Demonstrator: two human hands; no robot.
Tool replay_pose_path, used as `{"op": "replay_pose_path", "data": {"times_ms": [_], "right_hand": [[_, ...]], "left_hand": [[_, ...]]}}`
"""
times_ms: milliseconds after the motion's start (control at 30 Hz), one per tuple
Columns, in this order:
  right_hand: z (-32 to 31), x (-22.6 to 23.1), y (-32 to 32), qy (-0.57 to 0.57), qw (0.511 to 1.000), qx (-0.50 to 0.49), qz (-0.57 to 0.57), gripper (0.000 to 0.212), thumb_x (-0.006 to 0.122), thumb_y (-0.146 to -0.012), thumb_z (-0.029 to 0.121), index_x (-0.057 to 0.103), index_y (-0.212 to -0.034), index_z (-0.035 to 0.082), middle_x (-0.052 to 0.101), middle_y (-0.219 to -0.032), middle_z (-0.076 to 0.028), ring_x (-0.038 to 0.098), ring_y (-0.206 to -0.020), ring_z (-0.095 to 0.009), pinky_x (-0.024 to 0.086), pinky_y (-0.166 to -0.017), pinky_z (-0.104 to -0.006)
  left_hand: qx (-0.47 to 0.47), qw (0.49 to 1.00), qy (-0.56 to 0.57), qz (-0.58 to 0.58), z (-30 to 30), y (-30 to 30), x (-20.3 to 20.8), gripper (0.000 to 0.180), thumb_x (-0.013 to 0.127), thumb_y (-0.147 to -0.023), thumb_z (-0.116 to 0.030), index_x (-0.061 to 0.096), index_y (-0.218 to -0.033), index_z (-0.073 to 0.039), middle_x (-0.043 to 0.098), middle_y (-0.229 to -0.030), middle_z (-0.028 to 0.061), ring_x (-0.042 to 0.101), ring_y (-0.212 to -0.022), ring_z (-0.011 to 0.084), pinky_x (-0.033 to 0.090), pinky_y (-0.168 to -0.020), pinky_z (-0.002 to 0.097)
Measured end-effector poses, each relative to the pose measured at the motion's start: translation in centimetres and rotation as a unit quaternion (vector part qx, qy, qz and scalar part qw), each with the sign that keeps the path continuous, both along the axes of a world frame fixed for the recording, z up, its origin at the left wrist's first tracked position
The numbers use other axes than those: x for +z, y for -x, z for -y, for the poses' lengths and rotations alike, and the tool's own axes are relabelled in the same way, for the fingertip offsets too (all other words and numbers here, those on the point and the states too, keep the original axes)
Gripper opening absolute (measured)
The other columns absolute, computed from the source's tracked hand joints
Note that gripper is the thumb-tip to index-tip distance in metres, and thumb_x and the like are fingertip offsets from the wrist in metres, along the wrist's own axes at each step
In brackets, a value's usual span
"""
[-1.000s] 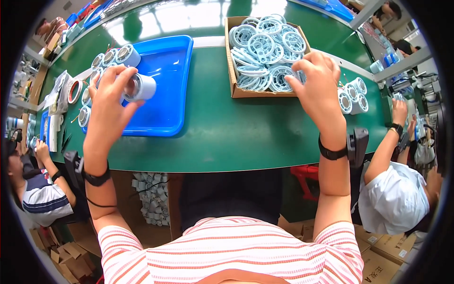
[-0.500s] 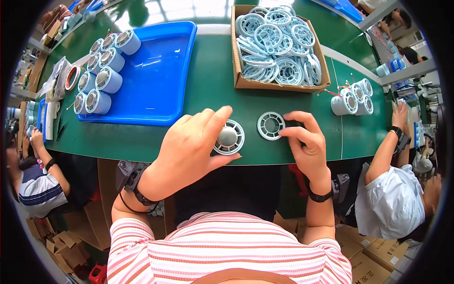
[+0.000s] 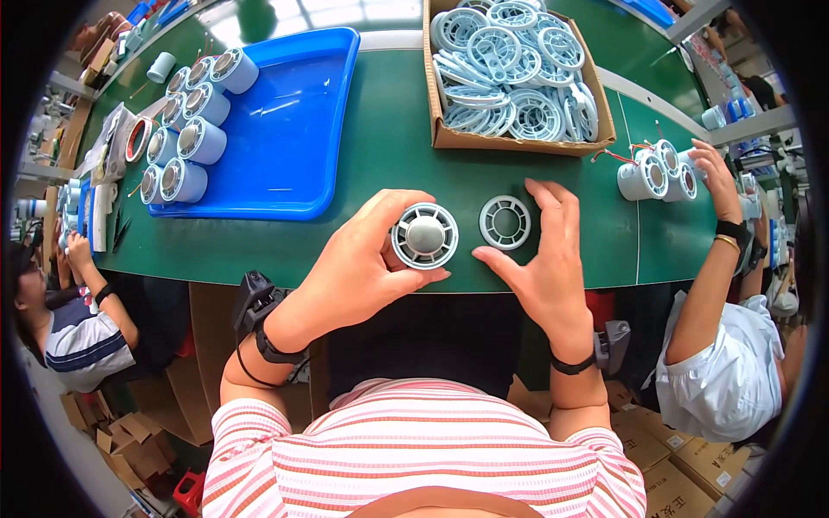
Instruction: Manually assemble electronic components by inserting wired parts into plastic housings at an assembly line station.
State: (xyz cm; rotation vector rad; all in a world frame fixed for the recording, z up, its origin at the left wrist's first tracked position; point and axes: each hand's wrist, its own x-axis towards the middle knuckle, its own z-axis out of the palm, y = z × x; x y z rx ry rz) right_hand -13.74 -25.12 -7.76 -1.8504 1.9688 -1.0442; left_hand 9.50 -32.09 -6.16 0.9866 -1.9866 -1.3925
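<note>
My left hand (image 3: 358, 250) is wrapped round a round white motor unit (image 3: 425, 236). Its spoked face, with a silver dome in the middle, points up at me. Just to the right, a flat pale spoked ring (image 3: 505, 223) lies on the green table. My right hand (image 3: 553, 263) is open around the ring's right side, thumb below it and fingers above right. The hand seems not to touch the ring. The hidden part of the motor unit is behind my left fingers and palm.
A blue tray (image 3: 285, 147) holds several white cylindrical motor units (image 3: 201, 140) along its left side. Behind my hands stands a cardboard box (image 3: 518, 145) heaped with pale rings (image 3: 496, 52). More motor units (image 3: 643, 181) with red wires stand at right, where a co-worker's hand (image 3: 717, 177) reaches.
My right hand has opened from a near pinch at the ring's edge. The motor unit in my left hand has come more fully into view. The co-worker's hand has reached the units at right.
</note>
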Motion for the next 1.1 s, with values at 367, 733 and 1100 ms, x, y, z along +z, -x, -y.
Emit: {"op": "replay_pose_path", "data": {"times_ms": [367,733,1100], "right_hand": [[0.0,2.5,-0.8,0.031,0.958,0.196,0.209,0.074,0.080,-0.073,-0.002,0.051,-0.140,0.002,0.062,-0.131,-0.015,0.061,-0.124,-0.032,0.046,-0.108,-0.0393],[1.4,3.5,-0.9,-0.004,0.952,0.277,0.131,0.071,0.082,-0.072,0.000,0.055,-0.138,0.004,0.067,-0.130,-0.012,0.064,-0.121,-0.029,0.048,-0.107,-0.0407],[1.6,3.3,-0.2,-0.030,0.949,0.290,0.118,0.069,0.083,-0.072,0.006,0.056,-0.135,0.007,0.067,-0.131,-0.006,0.064,-0.121,-0.027,0.037,-0.116,-0.0557]], "left_hand": [[-0.041,0.943,-0.324,-0.058,0.6,1.2,1.4,0.058,0.071,-0.088,0.005,0.050,-0.141,-0.006,0.062,-0.124,0.0077,0.072,-0.089,0.0140,0.060,-0.073,0.0282],[-0.075,0.948,-0.295,-0.092,0.7,1.7,0.4,0.064,0.068,-0.088,0.010,0.047,-0.147,-0.005,0.065,-0.113,0.0032,0.069,-0.096,0.0123,0.059,-0.077,0.0285],[-0.087,0.841,-0.514,-0.145,2.8,0.5,1.0,0.052,0.066,-0.103,-0.022,0.050,-0.149,-0.004,0.067,-0.122,0.0093,0.073,-0.102,0.0189,0.061,-0.088,0.0288]]}}
